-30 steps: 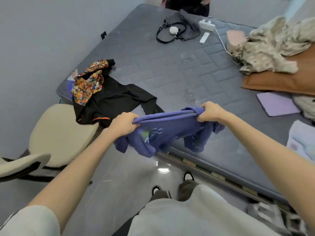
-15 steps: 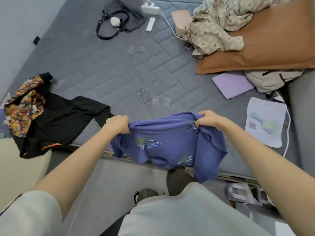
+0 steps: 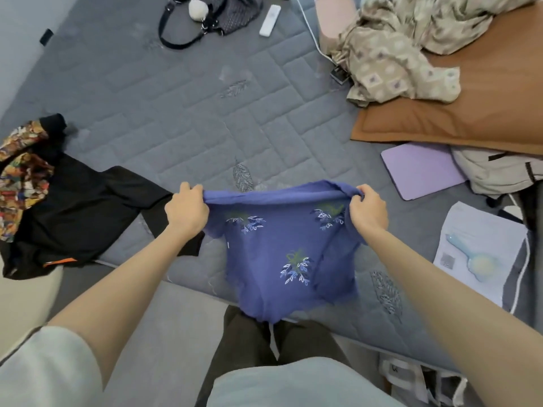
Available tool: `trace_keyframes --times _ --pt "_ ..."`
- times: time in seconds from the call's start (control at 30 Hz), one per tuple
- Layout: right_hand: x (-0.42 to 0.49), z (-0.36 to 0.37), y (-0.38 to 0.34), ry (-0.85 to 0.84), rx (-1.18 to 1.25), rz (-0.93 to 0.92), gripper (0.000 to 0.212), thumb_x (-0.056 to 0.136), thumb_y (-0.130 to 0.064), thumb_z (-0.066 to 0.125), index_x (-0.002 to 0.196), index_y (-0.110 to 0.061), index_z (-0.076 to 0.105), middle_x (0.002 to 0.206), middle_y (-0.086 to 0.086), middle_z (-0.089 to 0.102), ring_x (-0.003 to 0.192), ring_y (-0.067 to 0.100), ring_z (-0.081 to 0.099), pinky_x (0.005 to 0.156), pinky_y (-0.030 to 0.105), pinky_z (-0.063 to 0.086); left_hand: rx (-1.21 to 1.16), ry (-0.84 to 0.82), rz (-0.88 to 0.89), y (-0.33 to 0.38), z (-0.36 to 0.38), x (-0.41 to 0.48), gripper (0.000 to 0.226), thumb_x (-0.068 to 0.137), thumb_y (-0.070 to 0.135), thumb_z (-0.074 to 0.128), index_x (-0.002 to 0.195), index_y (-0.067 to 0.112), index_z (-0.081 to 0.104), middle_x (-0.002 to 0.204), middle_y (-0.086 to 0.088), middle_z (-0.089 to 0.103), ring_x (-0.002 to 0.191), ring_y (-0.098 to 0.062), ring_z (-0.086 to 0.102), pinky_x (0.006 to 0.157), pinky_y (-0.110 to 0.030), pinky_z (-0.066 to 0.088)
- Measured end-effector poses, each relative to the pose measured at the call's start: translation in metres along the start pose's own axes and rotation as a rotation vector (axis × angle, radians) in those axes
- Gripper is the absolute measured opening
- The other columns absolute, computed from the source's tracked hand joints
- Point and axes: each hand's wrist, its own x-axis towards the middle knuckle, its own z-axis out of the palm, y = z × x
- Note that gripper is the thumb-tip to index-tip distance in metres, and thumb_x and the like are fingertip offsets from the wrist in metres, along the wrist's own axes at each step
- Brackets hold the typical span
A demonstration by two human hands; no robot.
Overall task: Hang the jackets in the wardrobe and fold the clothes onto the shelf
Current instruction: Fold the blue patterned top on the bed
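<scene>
A blue top with leaf embroidery (image 3: pixel 282 248) hangs spread out over the near edge of the grey quilted mattress (image 3: pixel 188 118). My left hand (image 3: pixel 186 210) grips its upper left corner and my right hand (image 3: pixel 367 211) grips its upper right corner, stretching the top edge between them. A black garment (image 3: pixel 85 212) lies on the mattress to the left, with a colourful patterned garment (image 3: pixel 22 174) beside it at the far left.
A brown pillow (image 3: pixel 476 110) with a beige patterned cloth (image 3: pixel 393 51) lies at the back right. A lilac pad (image 3: pixel 420 171), a white garment (image 3: pixel 496 171), printed paper (image 3: pixel 476 254), a black bag (image 3: pixel 211 16) and a white remote (image 3: pixel 269 16) lie around. A beige chair (image 3: pixel 26 301) stands left.
The view has swung right and closer over the mattress. The blue top, bunched before, now hangs spread flat between my hands, which have moved further apart.
</scene>
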Motion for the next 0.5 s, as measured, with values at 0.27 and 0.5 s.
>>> trace_keyframes --times 0.27,0.5 --pt "0.085 0.038 -0.033 0.078 0.188 0.006 0.027 0.094 -0.008 0.038 0.107 -0.015 0.061 0.108 0.01 0.065 0.095 0.03 0.053 0.07 0.028 0.033 -0.495 0.0 -0.109 0.028 0.033 0.103 0.042 0.082 -0.007 0.041 0.119 0.003 0.056 0.122 -0.025 0.047 0.11 -0.04 0.049 0.09 -0.038 0.037" --pt "0.11 0.088 -0.014 -0.066 -0.02 -0.033 0.044 0.091 -0.011 0.052 0.134 -0.012 0.05 0.139 0.014 0.048 0.128 0.033 0.041 0.103 0.037 0.034 -0.749 -0.038 -0.156 0.031 0.091 0.128 0.064 0.087 -0.006 0.05 0.147 0.006 0.03 0.154 -0.016 0.014 0.135 -0.026 0.034 0.101 -0.019 0.024"
